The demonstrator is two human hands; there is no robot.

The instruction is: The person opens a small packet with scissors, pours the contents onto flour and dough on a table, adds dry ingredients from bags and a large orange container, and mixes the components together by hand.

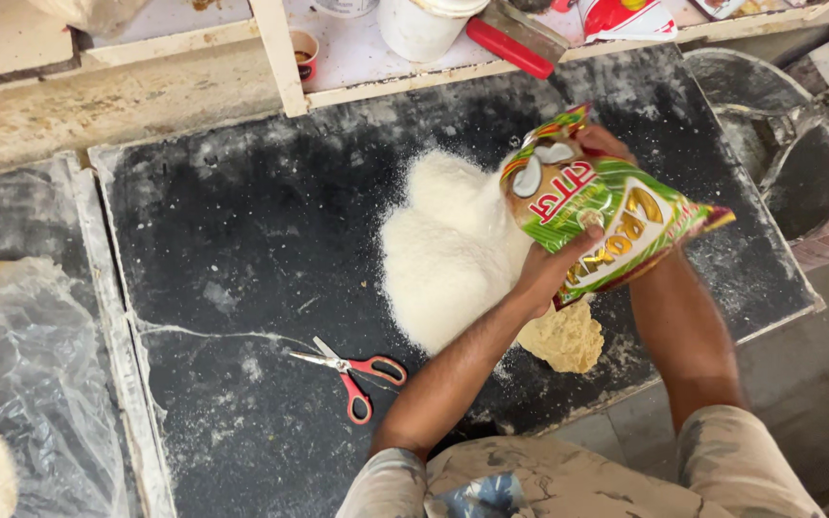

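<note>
Head view: left hand (551, 270) and right hand (604, 142), largely hidden, grip tilted packet (606, 213) over flour heap (448, 249).

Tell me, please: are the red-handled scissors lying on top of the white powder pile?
No, the scissors lie on the bare dark slab, apart from the white powder pile.

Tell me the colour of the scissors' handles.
Red, on the scissors; clearest in the head view.

red-handled scissors (349, 369), white bucket (424, 27), paper cup (304, 50)
</note>
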